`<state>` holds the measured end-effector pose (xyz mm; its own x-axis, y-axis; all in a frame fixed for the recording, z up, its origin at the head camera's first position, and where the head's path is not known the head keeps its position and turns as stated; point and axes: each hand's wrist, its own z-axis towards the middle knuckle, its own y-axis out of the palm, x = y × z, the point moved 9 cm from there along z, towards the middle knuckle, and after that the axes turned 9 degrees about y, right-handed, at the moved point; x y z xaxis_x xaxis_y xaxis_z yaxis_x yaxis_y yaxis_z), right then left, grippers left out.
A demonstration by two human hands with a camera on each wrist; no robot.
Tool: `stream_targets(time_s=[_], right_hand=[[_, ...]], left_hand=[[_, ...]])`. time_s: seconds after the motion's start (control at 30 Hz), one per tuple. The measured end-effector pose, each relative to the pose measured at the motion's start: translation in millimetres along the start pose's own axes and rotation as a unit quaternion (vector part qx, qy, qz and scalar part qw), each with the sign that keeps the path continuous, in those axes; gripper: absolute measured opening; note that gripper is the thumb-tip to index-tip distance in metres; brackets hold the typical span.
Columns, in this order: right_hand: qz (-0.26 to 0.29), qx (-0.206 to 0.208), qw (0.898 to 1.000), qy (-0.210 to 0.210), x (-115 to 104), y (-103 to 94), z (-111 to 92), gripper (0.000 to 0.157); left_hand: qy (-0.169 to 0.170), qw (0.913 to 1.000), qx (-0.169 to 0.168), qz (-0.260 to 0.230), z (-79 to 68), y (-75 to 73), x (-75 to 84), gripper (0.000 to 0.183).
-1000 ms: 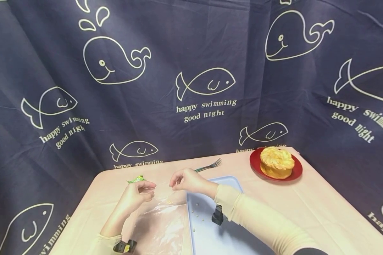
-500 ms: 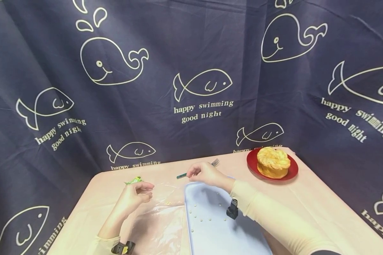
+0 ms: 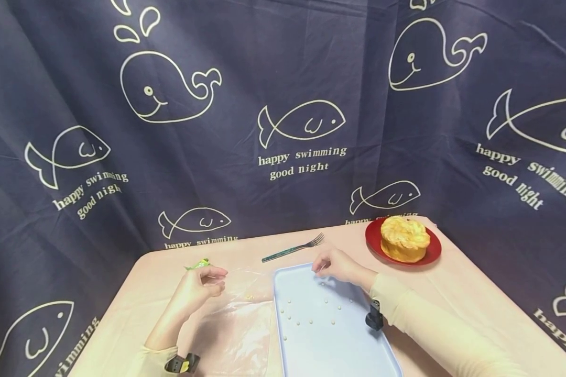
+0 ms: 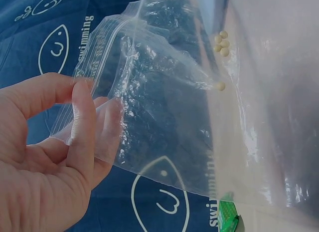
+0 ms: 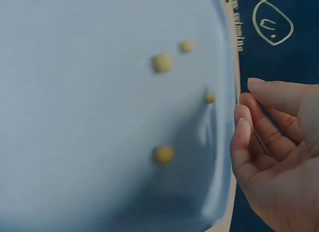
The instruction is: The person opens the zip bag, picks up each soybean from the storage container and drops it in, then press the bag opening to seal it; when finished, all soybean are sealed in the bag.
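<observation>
My left hand (image 3: 198, 290) pinches the open top of a clear zip bag (image 4: 164, 107) between thumb and fingers. Several small round pale-yellow balls (image 4: 222, 44) lie low in the bag. Over the far end of the light blue tray (image 3: 330, 351) is my right hand (image 3: 341, 267), its fingers loosely bent. In the right wrist view nothing shows between that hand's thumb and fingertips. More of the pale-yellow balls (image 3: 311, 322) are scattered on the tray, several of them below and in front of the right hand.
A fork (image 3: 292, 248) with a green handle lies behind the tray. At the back right, a red plate (image 3: 374, 251) bears a round golden pastry (image 3: 404, 241). A small green packet (image 4: 228, 214) lies beyond the left hand. A dark blue printed cloth (image 3: 302, 63) hangs behind the table.
My right hand has moved right, from beside the bag's mouth, past the fork's handle, to over the tray's far end. The left hand stays in place with the bag.
</observation>
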<state>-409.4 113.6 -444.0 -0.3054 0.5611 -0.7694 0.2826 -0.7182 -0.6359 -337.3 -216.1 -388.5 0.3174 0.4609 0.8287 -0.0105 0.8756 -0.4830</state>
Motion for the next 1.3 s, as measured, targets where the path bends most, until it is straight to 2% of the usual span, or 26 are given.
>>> stream_targets(time_s=[0.1,0.23,0.6,0.83,1.0,1.2,1.3], right_hand=[[-0.003,-0.017,1.000,0.021,11,4.4,-5,0.013],[-0.007,-0.030,0.999,0.026,15,8.6,-11,0.013],[-0.037,-0.024,0.999,0.018,16,11.0,-14,0.014],[-0.028,-0.021,0.999,0.019,16,6.6,-8,0.009],[-0.016,-0.004,1.000,0.006,5,-0.2,2,0.006],[0.005,0.021,1.000,-0.012,-24,-3.0,14,0.004],[0.043,0.022,0.999,-0.018,-41,0.7,19,0.005]], left_hand=[[0.001,1.0000,-0.001,0.001,0.1,0.5,-0.1,0.031],[0.002,1.0000,-0.001,-0.002,0.1,1.6,-0.1,0.031],[-0.003,1.0000,-0.003,-0.007,-1.2,2.2,-1.1,0.031],[-0.002,1.0000,-0.003,0.006,1.0,1.3,-3.0,0.029],[-0.002,0.9999,-0.003,0.011,1.7,0.7,-0.3,0.030],[-0.008,1.0000,-0.002,0.004,0.4,1.5,-0.1,0.031],[-0.011,0.9999,-0.001,-0.005,0.2,2.4,-1.2,0.032]])
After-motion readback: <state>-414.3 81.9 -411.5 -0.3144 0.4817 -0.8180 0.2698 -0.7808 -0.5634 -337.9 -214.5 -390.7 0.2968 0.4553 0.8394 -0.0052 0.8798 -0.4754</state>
